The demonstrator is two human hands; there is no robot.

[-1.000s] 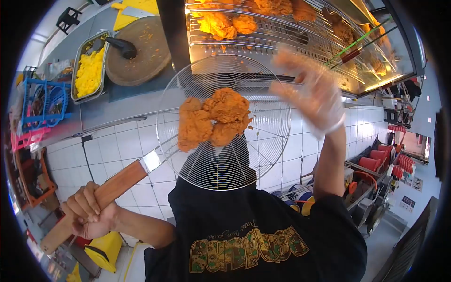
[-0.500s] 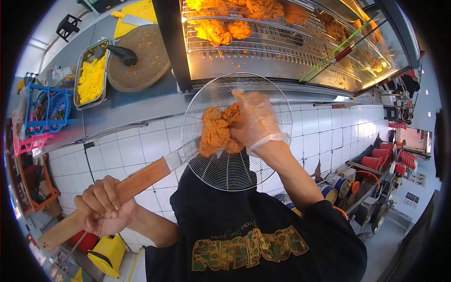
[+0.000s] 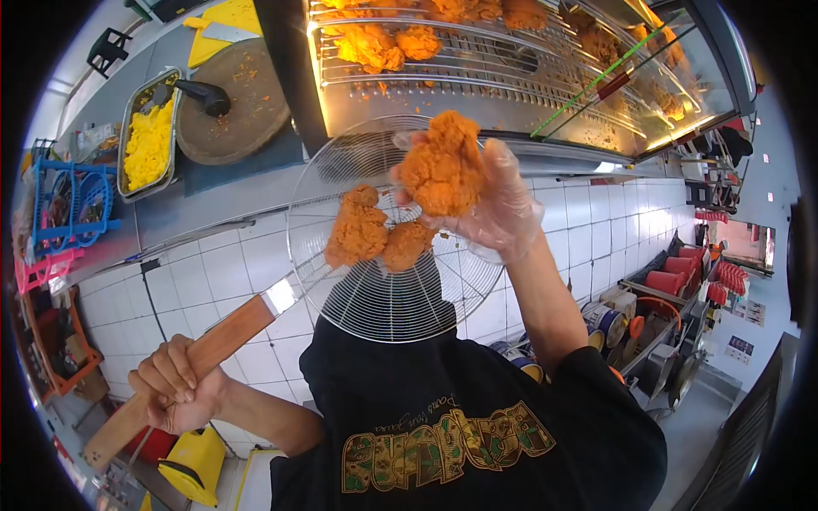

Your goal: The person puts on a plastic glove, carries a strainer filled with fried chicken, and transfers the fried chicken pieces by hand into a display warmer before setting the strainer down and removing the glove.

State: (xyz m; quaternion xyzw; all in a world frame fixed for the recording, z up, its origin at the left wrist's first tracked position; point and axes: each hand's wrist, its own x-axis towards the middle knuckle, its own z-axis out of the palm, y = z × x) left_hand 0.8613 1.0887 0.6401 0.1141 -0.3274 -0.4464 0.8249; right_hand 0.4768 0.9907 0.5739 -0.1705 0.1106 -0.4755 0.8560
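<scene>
The skimmer [image 3: 392, 255] is thin bright metal wire on a smooth wooden handle [image 3: 192, 366]. A clear, glossy plastic glove covers the right hand [image 3: 490, 200], whose fried piece [image 3: 443, 166] looks rough and crusty. The wall tiles [image 3: 213, 264] shine white; the bench [image 3: 213, 200] is dull grey metal.

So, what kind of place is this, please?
Probably a fried chicken shop's kitchen. A lit warming cabinet holds fried pieces on racks, the right hand, gloved, lifts a fried piece from a wire skimmer, and the counter front is white tile.
</scene>
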